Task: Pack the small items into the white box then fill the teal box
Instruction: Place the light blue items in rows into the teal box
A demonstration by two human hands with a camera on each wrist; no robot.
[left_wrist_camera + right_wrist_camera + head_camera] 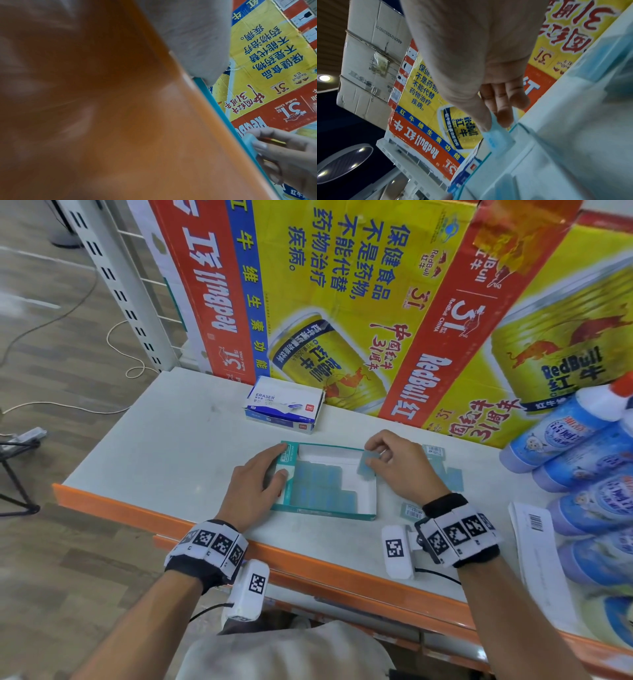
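The open teal box (pixel 322 513) lies in the middle of the shelf, with several pale blue erasers (pixel 318 484) packed flat in it. My left hand (pixel 270 467) rests on its left wall, fingers fairly straight and the thumb just inside. My right hand (pixel 371 457) pinches one pale blue eraser (pixel 365 466) upright over the box's far right corner. In the right wrist view the thumb and fingers (pixel 505 119) hold that eraser (pixel 496 136) above the teal rim (pixel 479 166). The white eraser box (pixel 284 405) stands open at the back.
Loose erasers (pixel 452 477) lie on the shelf right of the teal box. Blue bottles (pixel 582 460) are stacked on their sides at the far right beside a barcoded paper (pixel 534 529). Red Bull cartons (pixel 342 302) wall off the back. The orange shelf edge (pixel 137 515) runs along the front.
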